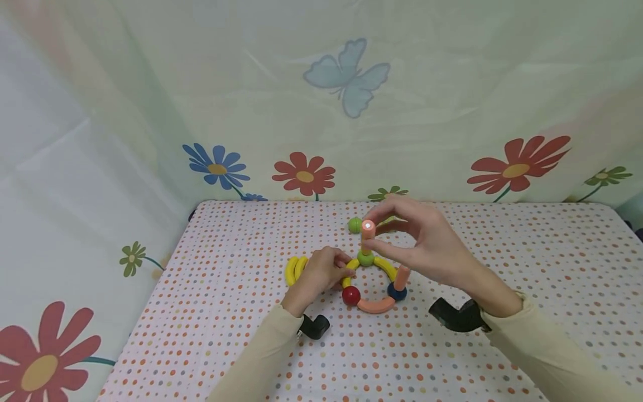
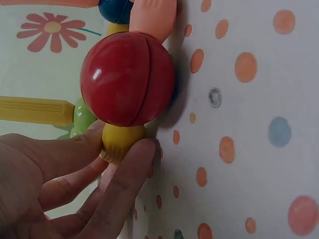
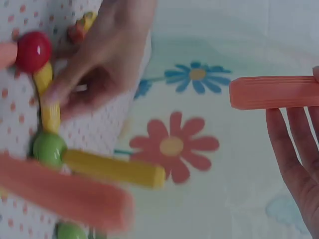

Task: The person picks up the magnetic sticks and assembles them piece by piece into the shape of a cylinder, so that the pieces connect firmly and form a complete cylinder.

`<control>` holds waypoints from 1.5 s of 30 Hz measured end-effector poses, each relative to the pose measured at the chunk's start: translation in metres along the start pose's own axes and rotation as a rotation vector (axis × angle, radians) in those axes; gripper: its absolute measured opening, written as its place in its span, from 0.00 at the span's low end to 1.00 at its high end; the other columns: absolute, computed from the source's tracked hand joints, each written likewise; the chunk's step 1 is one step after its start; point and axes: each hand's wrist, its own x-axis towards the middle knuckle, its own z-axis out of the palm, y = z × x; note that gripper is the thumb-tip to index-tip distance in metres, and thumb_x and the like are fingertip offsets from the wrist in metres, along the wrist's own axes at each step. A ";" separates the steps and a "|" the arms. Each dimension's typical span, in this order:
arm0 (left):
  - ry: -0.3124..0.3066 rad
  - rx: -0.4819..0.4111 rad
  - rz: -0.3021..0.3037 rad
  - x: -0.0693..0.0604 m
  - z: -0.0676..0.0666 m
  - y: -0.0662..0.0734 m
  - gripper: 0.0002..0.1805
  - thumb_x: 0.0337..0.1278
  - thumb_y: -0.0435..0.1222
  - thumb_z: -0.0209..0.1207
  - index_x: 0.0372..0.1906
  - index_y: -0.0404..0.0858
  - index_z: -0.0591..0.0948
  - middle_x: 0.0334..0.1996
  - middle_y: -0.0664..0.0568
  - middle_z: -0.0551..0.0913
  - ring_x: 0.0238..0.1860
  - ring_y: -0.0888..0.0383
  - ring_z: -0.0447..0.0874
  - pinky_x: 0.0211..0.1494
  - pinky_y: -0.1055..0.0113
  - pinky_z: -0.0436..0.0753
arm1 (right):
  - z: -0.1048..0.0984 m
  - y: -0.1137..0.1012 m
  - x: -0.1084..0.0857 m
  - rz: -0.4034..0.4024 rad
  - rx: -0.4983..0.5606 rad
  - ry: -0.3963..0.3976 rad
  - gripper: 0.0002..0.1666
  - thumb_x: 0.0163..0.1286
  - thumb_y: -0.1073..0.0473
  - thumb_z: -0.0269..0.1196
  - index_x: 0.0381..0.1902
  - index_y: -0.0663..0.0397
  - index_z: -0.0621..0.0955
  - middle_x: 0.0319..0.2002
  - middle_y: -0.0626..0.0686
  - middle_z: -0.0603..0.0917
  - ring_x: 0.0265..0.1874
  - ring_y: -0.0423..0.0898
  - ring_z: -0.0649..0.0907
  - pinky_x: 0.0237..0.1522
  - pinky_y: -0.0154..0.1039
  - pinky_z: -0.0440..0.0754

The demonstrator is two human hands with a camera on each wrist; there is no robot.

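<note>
On the table lies a ring of curved sticks and balls: a red ball (image 1: 351,296), a green ball (image 1: 365,259), a dark blue ball (image 1: 397,291), a curved salmon stick (image 1: 377,305) and two yellow ones. My left hand (image 1: 321,272) pinches the curved yellow stick (image 2: 121,142) between the red and green balls. A straight yellow stick (image 3: 114,168) stands up from the green ball. Above it, my right hand (image 1: 427,243) holds a straight salmon stick (image 3: 274,92) by its upper part, apart from the yellow one. Another salmon stick (image 1: 402,277) stands on the blue ball.
Loose curved yellow sticks (image 1: 291,271) lie left of the left hand. Behind the ring sits a loose green ball (image 1: 355,225), partly near the right fingers. A dotted cloth (image 1: 226,346) covers the table, and a flowered curtain (image 1: 251,100) hangs behind.
</note>
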 end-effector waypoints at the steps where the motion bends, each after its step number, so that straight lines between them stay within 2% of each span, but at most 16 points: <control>1: -0.003 0.002 0.018 0.000 -0.001 0.000 0.11 0.63 0.32 0.71 0.48 0.32 0.87 0.27 0.52 0.80 0.21 0.57 0.81 0.26 0.73 0.78 | 0.007 0.000 0.000 -0.001 0.027 0.000 0.23 0.55 0.80 0.75 0.46 0.59 0.83 0.42 0.48 0.85 0.42 0.42 0.86 0.48 0.38 0.88; 4: -0.019 -0.001 0.089 0.000 -0.004 -0.002 0.06 0.66 0.32 0.70 0.41 0.32 0.86 0.25 0.50 0.80 0.21 0.55 0.82 0.25 0.73 0.78 | 0.027 0.002 -0.003 0.018 0.083 -0.003 0.22 0.57 0.79 0.75 0.45 0.59 0.82 0.42 0.49 0.84 0.43 0.44 0.86 0.48 0.40 0.89; 7: -0.027 0.002 0.118 0.000 -0.008 -0.002 0.04 0.67 0.31 0.68 0.37 0.32 0.86 0.23 0.49 0.80 0.21 0.54 0.82 0.26 0.72 0.79 | 0.044 0.009 -0.010 0.054 0.136 -0.001 0.21 0.57 0.79 0.74 0.45 0.60 0.82 0.42 0.51 0.84 0.44 0.45 0.86 0.48 0.42 0.89; 11: -0.011 0.040 0.069 0.002 -0.010 -0.001 0.01 0.66 0.28 0.67 0.39 0.33 0.88 0.23 0.51 0.82 0.22 0.57 0.79 0.28 0.72 0.77 | 0.061 0.017 -0.020 0.111 0.151 -0.002 0.21 0.58 0.79 0.73 0.45 0.59 0.81 0.42 0.50 0.84 0.43 0.44 0.86 0.48 0.42 0.89; 14: 0.007 0.067 0.035 0.003 -0.010 0.000 0.04 0.65 0.26 0.66 0.40 0.34 0.89 0.25 0.51 0.83 0.24 0.58 0.76 0.30 0.71 0.75 | 0.071 0.024 -0.028 0.154 0.145 0.002 0.20 0.59 0.78 0.73 0.44 0.57 0.81 0.42 0.50 0.84 0.43 0.45 0.86 0.48 0.42 0.89; 19: 0.023 0.083 0.017 0.006 -0.009 -0.002 0.07 0.63 0.26 0.67 0.45 0.33 0.89 0.29 0.51 0.85 0.29 0.57 0.76 0.32 0.70 0.76 | 0.083 0.034 -0.039 0.185 0.117 0.034 0.17 0.61 0.78 0.71 0.44 0.58 0.81 0.42 0.50 0.84 0.43 0.49 0.87 0.47 0.42 0.89; 23: 0.020 0.073 0.014 0.007 -0.007 -0.004 0.10 0.60 0.28 0.71 0.47 0.33 0.89 0.31 0.50 0.87 0.31 0.58 0.79 0.34 0.71 0.78 | 0.087 0.038 -0.044 0.203 0.059 0.053 0.17 0.62 0.77 0.72 0.44 0.57 0.81 0.43 0.51 0.84 0.43 0.51 0.87 0.46 0.43 0.89; 28: 0.015 0.051 0.013 0.007 -0.006 -0.003 0.12 0.58 0.28 0.72 0.47 0.32 0.89 0.33 0.50 0.88 0.32 0.59 0.81 0.35 0.71 0.80 | 0.089 0.041 -0.050 0.253 0.054 0.052 0.17 0.63 0.76 0.72 0.46 0.58 0.81 0.45 0.52 0.84 0.45 0.50 0.87 0.47 0.42 0.89; 39: 0.000 0.035 0.011 0.007 -0.004 -0.003 0.10 0.63 0.29 0.69 0.47 0.31 0.89 0.34 0.49 0.87 0.30 0.59 0.79 0.32 0.72 0.78 | 0.088 0.041 -0.053 0.297 0.058 0.057 0.17 0.63 0.77 0.71 0.44 0.58 0.79 0.42 0.51 0.83 0.44 0.49 0.87 0.47 0.39 0.89; 45: 0.000 0.042 0.017 0.005 -0.003 -0.004 0.10 0.64 0.29 0.69 0.48 0.31 0.88 0.32 0.50 0.86 0.29 0.59 0.78 0.31 0.72 0.78 | 0.083 0.034 -0.052 0.282 0.017 0.018 0.21 0.64 0.74 0.72 0.51 0.57 0.78 0.48 0.51 0.83 0.47 0.50 0.87 0.51 0.45 0.88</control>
